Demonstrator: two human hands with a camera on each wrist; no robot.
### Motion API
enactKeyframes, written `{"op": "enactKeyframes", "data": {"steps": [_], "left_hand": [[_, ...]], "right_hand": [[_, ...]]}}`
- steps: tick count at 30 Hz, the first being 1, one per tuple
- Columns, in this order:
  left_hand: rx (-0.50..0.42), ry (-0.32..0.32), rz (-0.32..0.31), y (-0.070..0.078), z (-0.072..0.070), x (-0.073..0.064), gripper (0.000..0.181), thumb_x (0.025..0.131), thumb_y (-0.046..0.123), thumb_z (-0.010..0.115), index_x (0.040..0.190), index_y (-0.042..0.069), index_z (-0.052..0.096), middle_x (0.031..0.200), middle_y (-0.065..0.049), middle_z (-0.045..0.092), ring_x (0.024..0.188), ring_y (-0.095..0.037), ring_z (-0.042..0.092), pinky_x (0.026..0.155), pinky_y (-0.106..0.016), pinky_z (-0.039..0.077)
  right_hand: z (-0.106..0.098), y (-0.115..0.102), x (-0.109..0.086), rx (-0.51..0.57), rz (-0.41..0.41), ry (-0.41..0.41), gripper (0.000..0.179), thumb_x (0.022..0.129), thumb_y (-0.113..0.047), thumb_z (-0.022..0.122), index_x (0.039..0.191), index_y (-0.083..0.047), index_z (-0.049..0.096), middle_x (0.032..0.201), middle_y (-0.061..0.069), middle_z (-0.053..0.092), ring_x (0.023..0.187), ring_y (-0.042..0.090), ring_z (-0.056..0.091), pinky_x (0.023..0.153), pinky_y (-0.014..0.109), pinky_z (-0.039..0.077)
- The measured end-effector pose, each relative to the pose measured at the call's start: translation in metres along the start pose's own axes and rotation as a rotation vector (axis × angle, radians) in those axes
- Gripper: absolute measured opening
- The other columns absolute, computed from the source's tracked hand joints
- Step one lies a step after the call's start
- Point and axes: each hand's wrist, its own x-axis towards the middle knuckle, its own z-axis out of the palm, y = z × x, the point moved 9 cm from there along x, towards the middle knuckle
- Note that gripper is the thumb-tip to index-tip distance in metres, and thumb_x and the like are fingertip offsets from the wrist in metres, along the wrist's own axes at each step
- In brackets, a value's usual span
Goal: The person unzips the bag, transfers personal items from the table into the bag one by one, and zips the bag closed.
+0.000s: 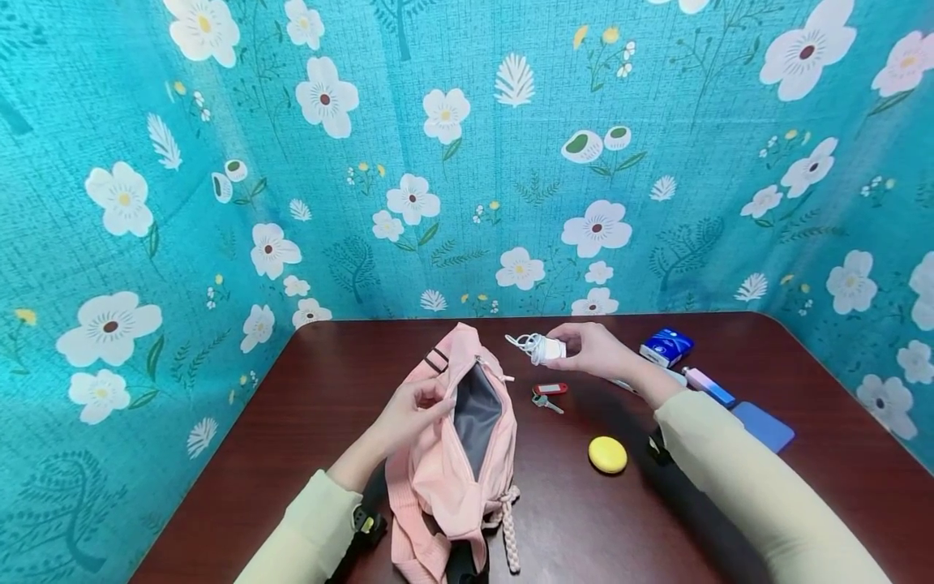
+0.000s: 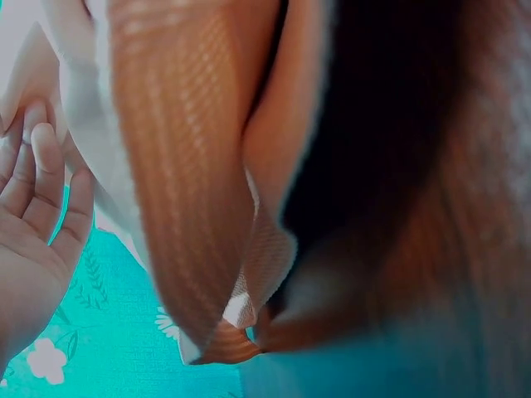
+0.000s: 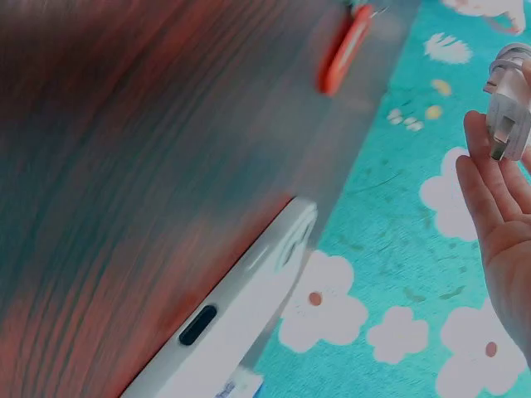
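Observation:
A pink bag [image 1: 438, 478] lies on the table with its zipped top parted, showing a grey lining [image 1: 477, 414]. My left hand [image 1: 410, 414] pinches the left edge of that opening; in the left wrist view a pink strap [image 2: 178, 174] covers much of the scene beside the fingers. To the right of the bag's far end, my right hand [image 1: 600, 350] holds a white charger [image 1: 552, 349] above the table. Its white cable [image 1: 520, 341] is wound round one end and loops out toward the bag. The charger's metal prongs show in the right wrist view.
Below the right hand lie a key [image 1: 547, 403] and its red tag [image 1: 550, 388]. A yellow round case [image 1: 608, 455] sits nearer. Rightward are a blue tissue pack [image 1: 666, 347], a pink-and-blue stick [image 1: 708, 387], a blue flat rectangle [image 1: 762, 426] and a white phone-like object [image 3: 249, 307].

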Motion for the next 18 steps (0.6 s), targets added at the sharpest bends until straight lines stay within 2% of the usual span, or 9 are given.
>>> {"op": "enactKeyframes", "data": {"steps": [4,9,13,18], "left_hand": [[0.009,-0.007,-0.008,0.001,0.0,0.0,0.012,0.091,-0.001,0.063,0.079,-0.003,0.061,0.064,-0.021,0.056,0.061,-0.03,0.055,0.061,-0.021,0.043],[0.023,-0.005,-0.006,0.003,-0.001,-0.001,0.013,0.09,-0.002,0.063,0.078,-0.003,0.061,0.063,-0.018,0.056,0.06,-0.025,0.055,0.06,-0.021,0.043],[0.016,-0.006,-0.006,0.005,-0.001,-0.001,0.012,0.09,-0.003,0.063,0.078,-0.003,0.06,0.064,-0.023,0.055,0.06,-0.034,0.055,0.06,-0.02,0.042],[0.002,-0.011,-0.013,0.004,0.0,-0.001,0.012,0.091,-0.003,0.062,0.079,-0.005,0.06,0.063,-0.025,0.055,0.062,-0.046,0.054,0.059,-0.02,0.042]], "right_hand": [[0.004,-0.017,-0.007,0.054,-0.051,0.009,0.042,0.079,-0.023,0.083,0.115,-0.009,0.066,0.1,0.004,0.068,0.085,0.02,0.065,0.075,0.034,0.055],[0.016,-0.042,-0.014,0.156,-0.12,-0.047,0.041,0.078,-0.017,0.083,0.114,-0.005,0.067,0.097,0.006,0.069,0.08,0.019,0.065,0.071,0.03,0.055],[0.03,-0.058,-0.017,0.205,-0.159,-0.112,0.04,0.079,-0.016,0.082,0.114,-0.005,0.067,0.096,0.005,0.069,0.079,0.019,0.066,0.071,0.032,0.055],[0.046,-0.066,-0.019,0.178,-0.179,-0.147,0.038,0.079,-0.017,0.081,0.114,-0.01,0.068,0.096,-0.001,0.068,0.078,0.015,0.064,0.071,0.03,0.054]]}}
